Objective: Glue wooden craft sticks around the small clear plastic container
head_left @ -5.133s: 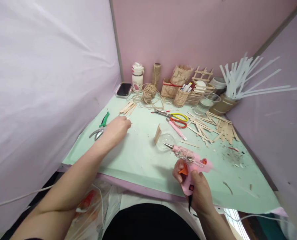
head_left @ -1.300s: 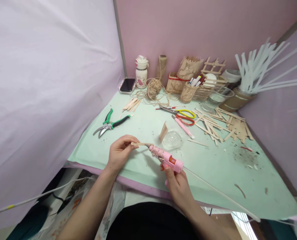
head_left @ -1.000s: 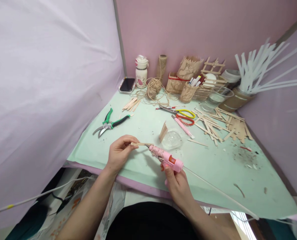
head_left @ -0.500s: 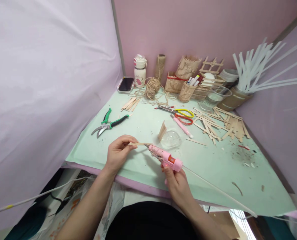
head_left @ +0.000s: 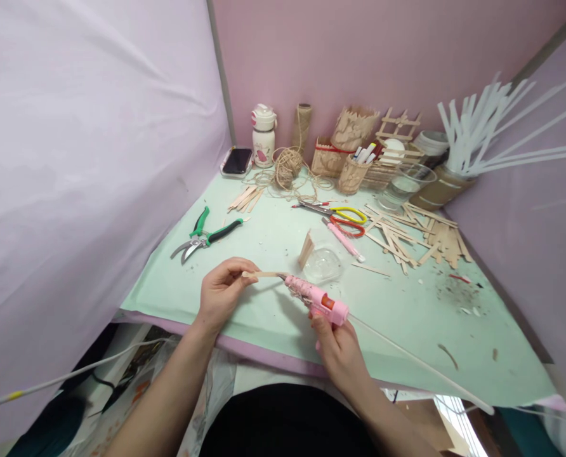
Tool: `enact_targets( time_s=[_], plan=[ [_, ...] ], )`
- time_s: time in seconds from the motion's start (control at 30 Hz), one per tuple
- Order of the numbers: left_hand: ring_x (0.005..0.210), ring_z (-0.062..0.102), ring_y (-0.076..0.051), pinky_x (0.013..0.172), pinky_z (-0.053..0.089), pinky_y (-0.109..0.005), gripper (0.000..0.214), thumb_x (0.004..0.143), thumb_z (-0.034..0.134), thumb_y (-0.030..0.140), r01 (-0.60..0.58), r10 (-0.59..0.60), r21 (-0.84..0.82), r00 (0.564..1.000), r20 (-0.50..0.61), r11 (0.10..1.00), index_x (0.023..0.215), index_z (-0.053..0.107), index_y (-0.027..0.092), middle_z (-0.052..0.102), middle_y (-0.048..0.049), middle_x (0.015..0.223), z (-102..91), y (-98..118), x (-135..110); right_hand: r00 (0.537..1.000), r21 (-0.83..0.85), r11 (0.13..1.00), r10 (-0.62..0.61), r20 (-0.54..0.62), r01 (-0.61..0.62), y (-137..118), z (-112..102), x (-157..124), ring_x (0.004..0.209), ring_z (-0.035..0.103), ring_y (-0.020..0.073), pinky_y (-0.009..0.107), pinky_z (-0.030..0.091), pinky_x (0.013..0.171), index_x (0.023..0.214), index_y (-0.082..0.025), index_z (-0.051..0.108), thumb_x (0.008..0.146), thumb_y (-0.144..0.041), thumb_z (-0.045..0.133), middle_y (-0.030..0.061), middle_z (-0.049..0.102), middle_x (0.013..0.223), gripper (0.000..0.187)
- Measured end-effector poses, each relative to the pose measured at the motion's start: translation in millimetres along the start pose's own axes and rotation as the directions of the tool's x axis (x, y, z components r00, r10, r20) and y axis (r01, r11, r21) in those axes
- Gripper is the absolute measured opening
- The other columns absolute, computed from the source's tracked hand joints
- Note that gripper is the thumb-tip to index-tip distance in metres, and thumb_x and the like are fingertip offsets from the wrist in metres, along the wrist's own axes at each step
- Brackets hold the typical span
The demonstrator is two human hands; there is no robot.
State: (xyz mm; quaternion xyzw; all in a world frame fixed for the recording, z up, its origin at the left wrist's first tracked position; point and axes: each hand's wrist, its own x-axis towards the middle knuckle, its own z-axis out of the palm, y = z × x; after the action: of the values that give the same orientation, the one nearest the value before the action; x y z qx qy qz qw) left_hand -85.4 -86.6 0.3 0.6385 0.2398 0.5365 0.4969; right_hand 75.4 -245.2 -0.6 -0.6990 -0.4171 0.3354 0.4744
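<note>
My left hand pinches a wooden craft stick by its left end and holds it level above the table's near part. Wrapped around the handle of a pink hot glue gun is my right hand. The gun's metal nozzle is at the stick's right end; whether they touch I cannot tell. A long whitish glue stick trails out of the gun's back toward the lower right. Just beyond the gun, a clear plastic dish stands beside a small upright wooden piece.
Green-handled pruning shears lie at left. Scissors, a pink pen-like tool and loose craft sticks lie at right. Along the back stand a bottle, twine ball, wooden holders and a container of white glue sticks.
The glue gun's nozzle has shifted slightly right relative to the craft stick, toward its right end. The whole view has moved a little. Both hands keep their holds.
</note>
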Motion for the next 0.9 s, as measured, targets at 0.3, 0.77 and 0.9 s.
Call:
enact_targets(
  time_s=[0.3,0.77,0.9],
  plan=[
    [0.075,0.067,-0.014,0.067,0.053,-0.024,0.012,0.072,0.076,0.008,-0.015,0.015,0.001,1.0,-0.002,1.0,0.078,0.071,0.018,0.071,-0.0025,0.077,-0.9,-1,-1,0.998,-0.026,0.998,0.056,0.031,-0.055,1,-4,0,0.054,0.056,0.0225,0.031,0.045,0.047,0.09,-0.019,0.069,0.088,-0.069,0.04,0.0036,0.055,0.054,0.057],
    [0.075,0.068,-0.016,0.068,0.054,-0.027,0.013,0.071,0.077,0.008,-0.048,0.048,-0.023,0.999,-0.019,0.999,0.078,0.072,0.018,0.072,-0.0033,0.076,-1.7,-2,0,0.999,-0.09,0.996,0.012,-0.048,-0.016,3,-11,-1,0.059,0.061,0.0234,0.031,0.048,0.053,0.112,-0.016,0.068,0.092,-0.061,0.04,0.0036,0.061,0.059,0.056],
    [0.075,0.068,-0.015,0.069,0.055,-0.025,0.014,0.071,0.076,0.007,-0.061,0.06,-0.037,0.998,-0.014,0.997,0.078,0.072,0.019,0.072,-0.0025,0.077,-2.0,-2,0,0.999,-0.127,0.992,-0.005,-0.052,-0.002,2,-12,0,0.058,0.061,0.0234,0.031,0.048,0.055,0.109,-0.015,0.07,0.093,-0.06,0.039,0.0027,0.06,0.054,0.057]
  ],
)
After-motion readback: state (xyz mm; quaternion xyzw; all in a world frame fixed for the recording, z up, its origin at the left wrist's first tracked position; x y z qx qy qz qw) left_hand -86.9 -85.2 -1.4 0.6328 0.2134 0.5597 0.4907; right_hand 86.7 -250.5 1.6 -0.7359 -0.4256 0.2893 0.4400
